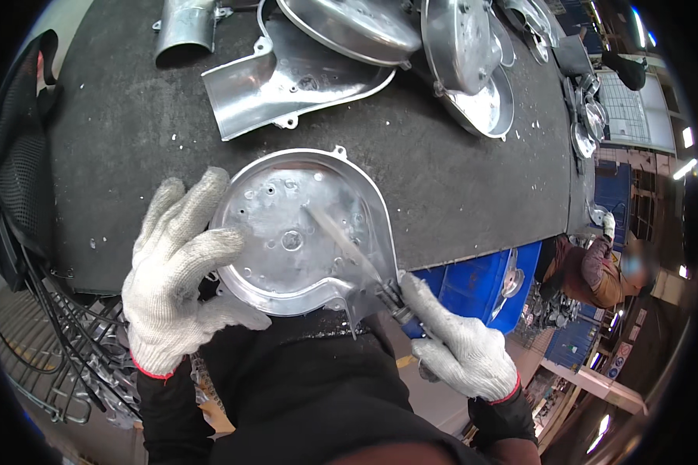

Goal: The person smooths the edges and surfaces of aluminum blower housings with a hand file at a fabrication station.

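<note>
A round silver cast-metal housing [287, 201] with a raised rim and a spout-like corner lies at the near table edge, open side up. My left hand [178, 271], in a white knit glove, is at its left rim. One finger reaches over the rim and the thumb lies lower along it, while the other fingers stretch upward. My gloved right hand [465, 345] grips the handle of a file [349, 246] at the housing's lower right. Its long flat blade slants over the inside of the housing and is blurred toward the tip.
More metal housings [295, 77] are piled at the table's far side, beside a short pipe-like casting [186, 31]. A blue bin [473, 287] stands below the table at right. Black mesh [23, 170] and cables hang at left. Another person [597, 267] works further right.
</note>
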`<state>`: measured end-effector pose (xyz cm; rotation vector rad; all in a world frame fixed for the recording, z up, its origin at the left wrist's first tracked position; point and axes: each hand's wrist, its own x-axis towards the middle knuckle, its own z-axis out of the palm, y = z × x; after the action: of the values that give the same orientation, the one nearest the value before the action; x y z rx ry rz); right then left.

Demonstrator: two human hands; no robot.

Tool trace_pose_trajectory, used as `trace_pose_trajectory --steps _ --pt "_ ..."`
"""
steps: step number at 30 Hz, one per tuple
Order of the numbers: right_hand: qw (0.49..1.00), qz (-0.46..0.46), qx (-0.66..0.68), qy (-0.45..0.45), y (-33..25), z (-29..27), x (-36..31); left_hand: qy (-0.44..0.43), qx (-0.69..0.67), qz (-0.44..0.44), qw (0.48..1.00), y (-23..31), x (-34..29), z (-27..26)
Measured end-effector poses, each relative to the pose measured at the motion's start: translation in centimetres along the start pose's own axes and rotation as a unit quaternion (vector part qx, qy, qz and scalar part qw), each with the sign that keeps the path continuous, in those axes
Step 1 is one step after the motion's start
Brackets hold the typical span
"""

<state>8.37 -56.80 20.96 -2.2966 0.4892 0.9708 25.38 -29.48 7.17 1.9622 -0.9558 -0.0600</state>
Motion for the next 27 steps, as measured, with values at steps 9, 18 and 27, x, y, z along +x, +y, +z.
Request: trace_pose_trajectory --steps 9,18,27 --pt "0.992 0.088 0.093 -0.011 -2.2 -2.1 0.6 -0.029 0.01 -0.006 1.0 -0.3 0.6 -0.2" --pt "0.994 0.074 0.076 -0.008 -2.2 -1.9 0.2 -0.033 0.008 -0.015 0.999 0.0 1.4 -0.4" --pt "0.975 0.109 0.194 -0.013 -1.7 -1.6 -0.2 -0.028 -0.006 -0.03 0.999 0.2 0.8 -0.3"
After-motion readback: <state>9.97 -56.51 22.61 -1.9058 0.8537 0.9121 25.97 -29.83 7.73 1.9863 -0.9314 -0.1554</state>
